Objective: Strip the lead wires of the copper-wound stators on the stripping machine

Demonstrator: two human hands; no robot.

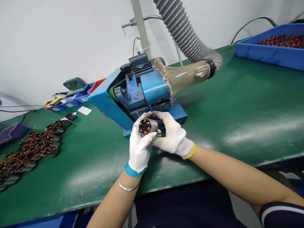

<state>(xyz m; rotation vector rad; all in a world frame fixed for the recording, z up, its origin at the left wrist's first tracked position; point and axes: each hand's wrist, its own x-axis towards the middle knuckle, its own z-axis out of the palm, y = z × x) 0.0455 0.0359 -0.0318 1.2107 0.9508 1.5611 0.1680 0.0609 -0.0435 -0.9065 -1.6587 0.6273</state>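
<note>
A small cylindrical motor stator (pixel 151 126), with copper windings and a black core at its end, sits between my gloved hands in front of the blue machine (pixel 155 90). My left hand (pixel 140 144) is closed around its near end, the winding face turned toward me. Thin copper wire leads stick up by the left fingertips. My right hand (pixel 170 132), in a white glove with a yellow cuff, curves its thumb and fingers about the stator's other end. Its inner fingertips are partly hidden.
Rows of similar stators (pixel 35 144) lie along the left of the green table (pixel 95 177). Blue bins (pixel 79 97) and a scale (pixel 74 84) stand behind them. A grey hose (pixel 185 34) joins the machine. At the far right is a blue tray (pixel 268 52) of small parts.
</note>
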